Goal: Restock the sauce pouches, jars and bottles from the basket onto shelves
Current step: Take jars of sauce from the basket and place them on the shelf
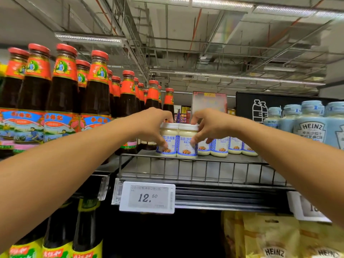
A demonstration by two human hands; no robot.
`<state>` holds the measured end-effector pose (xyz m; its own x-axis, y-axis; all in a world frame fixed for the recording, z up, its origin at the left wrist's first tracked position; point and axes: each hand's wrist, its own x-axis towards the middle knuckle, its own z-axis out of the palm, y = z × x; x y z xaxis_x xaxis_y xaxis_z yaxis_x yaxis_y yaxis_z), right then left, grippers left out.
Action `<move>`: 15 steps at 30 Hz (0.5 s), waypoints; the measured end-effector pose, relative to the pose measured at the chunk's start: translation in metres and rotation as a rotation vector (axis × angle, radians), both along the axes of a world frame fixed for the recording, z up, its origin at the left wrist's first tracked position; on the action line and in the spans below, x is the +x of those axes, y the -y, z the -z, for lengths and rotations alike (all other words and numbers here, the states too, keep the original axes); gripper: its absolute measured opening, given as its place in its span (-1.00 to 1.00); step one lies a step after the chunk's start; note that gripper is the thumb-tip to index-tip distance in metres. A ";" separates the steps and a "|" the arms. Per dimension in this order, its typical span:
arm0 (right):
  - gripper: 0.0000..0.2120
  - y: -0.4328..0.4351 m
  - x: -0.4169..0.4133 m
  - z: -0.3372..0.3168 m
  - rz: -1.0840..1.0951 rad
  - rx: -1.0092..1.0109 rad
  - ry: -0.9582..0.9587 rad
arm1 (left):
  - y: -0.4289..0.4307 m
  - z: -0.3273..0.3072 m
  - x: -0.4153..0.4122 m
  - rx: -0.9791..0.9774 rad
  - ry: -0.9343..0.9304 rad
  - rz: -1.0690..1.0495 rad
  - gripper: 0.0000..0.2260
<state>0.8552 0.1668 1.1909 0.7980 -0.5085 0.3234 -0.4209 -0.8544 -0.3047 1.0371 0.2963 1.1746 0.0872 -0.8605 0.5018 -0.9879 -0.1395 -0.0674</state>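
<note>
Two white salad-dressing jars with blue labels stand side by side on the top shelf [186, 170], behind its wire rail. My left hand [152, 123] grips the left jar [168, 144] from above, fingers curled over its white lid. My right hand [208, 125] grips the right jar [187, 146] the same way, thumb on its label. More of the same jars [219, 148] stand in a row to the right, partly hidden by my right wrist. The basket is not in view.
Dark sauce bottles with red caps [96, 94] fill the shelf to the left. Pale blue Heinz bottles [310, 123] stand at the right. A price tag reading 12.60 [147, 197] hangs on the shelf edge. Yellow Heinz pouches [270, 239] and dark bottles [61, 239] sit below.
</note>
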 end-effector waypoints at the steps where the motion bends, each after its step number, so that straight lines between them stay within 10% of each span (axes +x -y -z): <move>1: -0.45 0.003 0.005 -0.001 0.011 -0.021 -0.021 | 0.003 0.000 0.002 0.007 -0.002 -0.006 -0.27; 15: -0.53 0.020 0.034 -0.009 0.005 -0.128 -0.103 | 0.030 0.003 0.022 0.005 -0.061 -0.064 -0.26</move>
